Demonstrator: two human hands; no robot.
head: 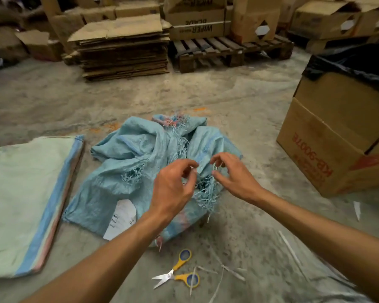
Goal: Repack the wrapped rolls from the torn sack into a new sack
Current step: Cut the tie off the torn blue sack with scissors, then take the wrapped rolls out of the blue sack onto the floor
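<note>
A crumpled, torn blue woven sack (127,162) lies on the concrete floor, its ripped edges frayed into loose strands. A white paper label (122,217) sticks to its near side. My left hand (173,189) hovers over the frayed tear with fingers curled, fingertips pinching thin strands. My right hand (230,173) is just right of it, fingers curled, with a pale strand looped at the fingertips. A flat, pale green new sack (20,204) with a blue side stripe lies at the left. No wrapped rolls are visible.
Yellow-handled scissors (179,273) lie open on the floor near me, among cut white strips (228,270). A cardboard box lined with a black bag (337,136) stands at the right. Flattened cardboard (123,51), a pallet (228,51) and more boxes line the back.
</note>
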